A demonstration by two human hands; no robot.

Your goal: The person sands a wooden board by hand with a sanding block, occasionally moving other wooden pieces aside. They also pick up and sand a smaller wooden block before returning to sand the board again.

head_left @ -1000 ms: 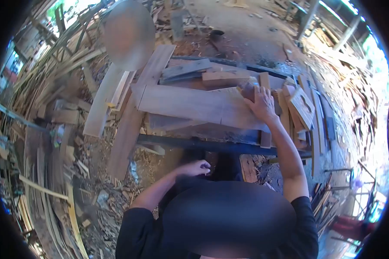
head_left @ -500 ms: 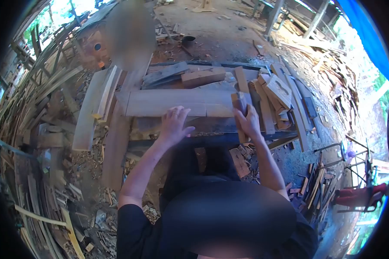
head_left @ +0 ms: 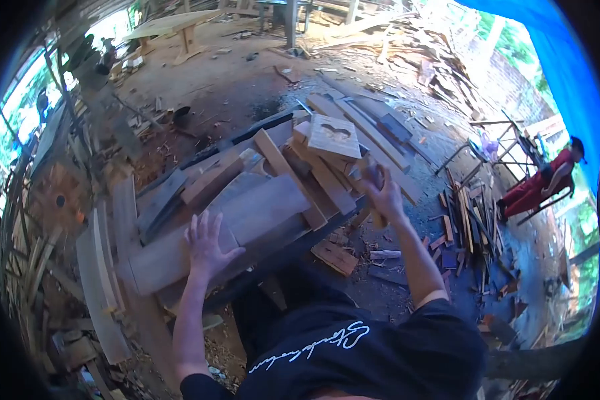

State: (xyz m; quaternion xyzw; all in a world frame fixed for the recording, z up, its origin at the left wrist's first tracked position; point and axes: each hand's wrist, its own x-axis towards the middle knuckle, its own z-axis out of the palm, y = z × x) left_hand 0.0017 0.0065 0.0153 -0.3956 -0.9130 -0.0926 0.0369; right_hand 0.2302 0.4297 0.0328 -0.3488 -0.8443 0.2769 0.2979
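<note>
A wide, smooth plank (head_left: 270, 208) lies across the work surface in front of me, with a thin line crossing it near its middle. My left hand (head_left: 207, 245) rests on it, fingers spread and thumb out to the side. Beyond the plank's right end, my right hand (head_left: 387, 199) is wrapped round a brown wooden block (head_left: 373, 175), held close to the stacked pieces. Fingers cover much of the block. Near it, a pale board with a heart-shaped cutout (head_left: 323, 141) tops a stack of wood.
Long boards (head_left: 101, 293) stand out at the left of the work surface. Scrap sticks (head_left: 472, 217) cover the ground on the right, near a person in red (head_left: 547, 179) by a metal frame. A wooden table (head_left: 173, 25) stands far back.
My view has swung to the right. The right hand has carried the wooden block from over the plank's right end out past it. My left hand now lies flatter on the plank.
</note>
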